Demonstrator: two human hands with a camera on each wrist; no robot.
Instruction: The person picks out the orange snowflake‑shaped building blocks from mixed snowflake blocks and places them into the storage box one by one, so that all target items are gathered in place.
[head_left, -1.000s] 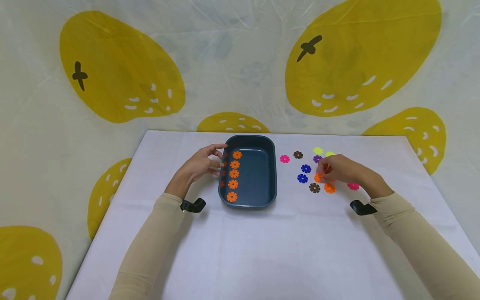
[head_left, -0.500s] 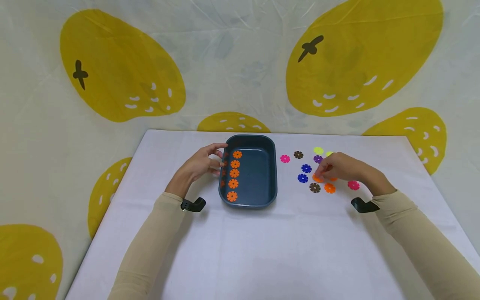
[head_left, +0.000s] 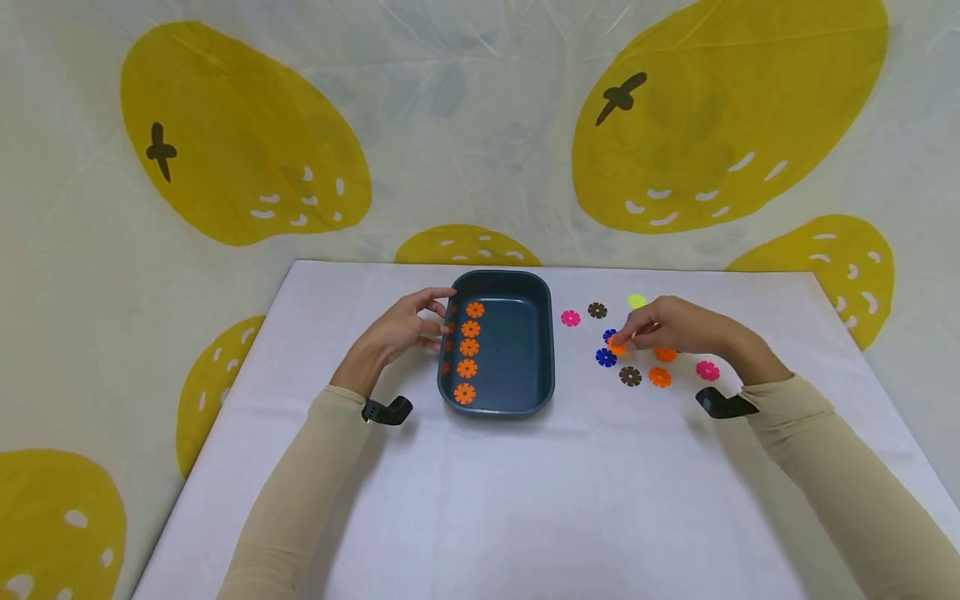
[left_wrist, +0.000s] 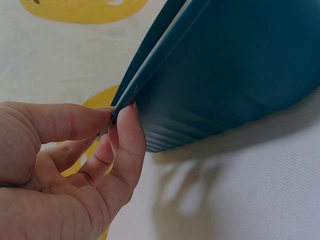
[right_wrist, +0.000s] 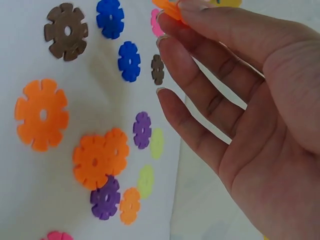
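Your left hand (head_left: 397, 329) holds the dark blue tray (head_left: 513, 358) by its left side, fingers bent and clamped on the rim. The tray stands near the far edge of the worktop (head_left: 480, 492), with five orange discs (head_left: 469, 347) lined up inside along its left wall. Right of it lie a pink disc (head_left: 570, 318), a brown disc (head_left: 597, 310) and two blue discs (head_left: 606, 357). Your right hand (head_left: 678, 325) pinches a loose orange disc (head_left: 617, 347) between thumb and finger, partly hiding the blue discs in the head view; its lower fingers stand apart. Another brown disc (head_left: 630, 377), a yellow-green disc (head_left: 637, 301) toward the far edge, further orange discs (head_left: 660, 377), then a second pink disc (head_left: 707, 371) follow toward the right edge.
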